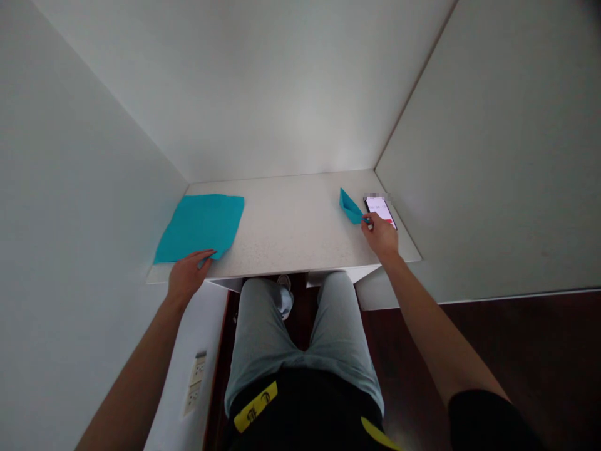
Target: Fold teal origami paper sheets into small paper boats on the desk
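**At a white built-in desk (286, 216): paper at each hand**

The speckled white desktop sits in a tight corner, with smooth white walls (291, 81) rising behind it and on both sides. Below its front edge are the person's pale grey-green shorts (300, 326) and a dark wood floor (516, 338); a white wall outlet panel (195, 383) sits low on the left.

The left hand (188, 275) is relaxed and open, fingers extended and touching the near edge of a flat teal paper sheet (200, 228) without visibly gripping it. The sheet lies toward the desk's left end, slightly askew. The right hand (379, 233) is closed in a pinch on the end of a folded teal paper piece (350, 207), which rests on the desktop toward the right — just beside a lit smartphone (380, 210), the hand partly over its lower end.
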The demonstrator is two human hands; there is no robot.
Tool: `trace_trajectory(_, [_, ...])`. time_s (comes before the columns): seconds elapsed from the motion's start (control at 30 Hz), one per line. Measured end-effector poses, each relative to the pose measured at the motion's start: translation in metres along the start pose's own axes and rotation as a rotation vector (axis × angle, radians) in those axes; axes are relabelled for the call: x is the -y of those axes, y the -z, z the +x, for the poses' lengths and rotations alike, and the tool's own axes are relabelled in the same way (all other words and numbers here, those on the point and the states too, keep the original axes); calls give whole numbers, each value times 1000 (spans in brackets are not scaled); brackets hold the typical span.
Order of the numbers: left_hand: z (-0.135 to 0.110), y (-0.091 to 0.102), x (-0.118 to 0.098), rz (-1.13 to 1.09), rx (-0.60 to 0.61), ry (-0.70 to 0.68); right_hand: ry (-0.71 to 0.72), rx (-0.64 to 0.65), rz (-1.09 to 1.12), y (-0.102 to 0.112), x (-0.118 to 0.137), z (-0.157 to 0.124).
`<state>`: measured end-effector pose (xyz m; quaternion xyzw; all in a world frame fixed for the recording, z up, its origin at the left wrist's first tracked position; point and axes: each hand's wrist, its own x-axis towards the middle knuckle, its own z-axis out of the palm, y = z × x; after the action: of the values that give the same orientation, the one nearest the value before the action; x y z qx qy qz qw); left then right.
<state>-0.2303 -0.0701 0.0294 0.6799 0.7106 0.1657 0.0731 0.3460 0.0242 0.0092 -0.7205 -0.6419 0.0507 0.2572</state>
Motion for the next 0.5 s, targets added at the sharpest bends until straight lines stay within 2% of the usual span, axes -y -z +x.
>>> trace_trajectory(0.17, [7, 18, -14, -51, -117, 50, 10, 38, -62, 2, 8, 9])
trace_trajectory(0.23, [8, 29, -26, -79, -173, 38, 10, -3, -54, 3, 11, 7])
trace_trajectory(0.37, [7, 60, -69, -182, -264, -51, 86, -113, 98, 0, 24, -12])
trace_trajectory(0.5, [8, 106, -120, -413, -359, -80, 275, -25, 475, 2, 61, -37])
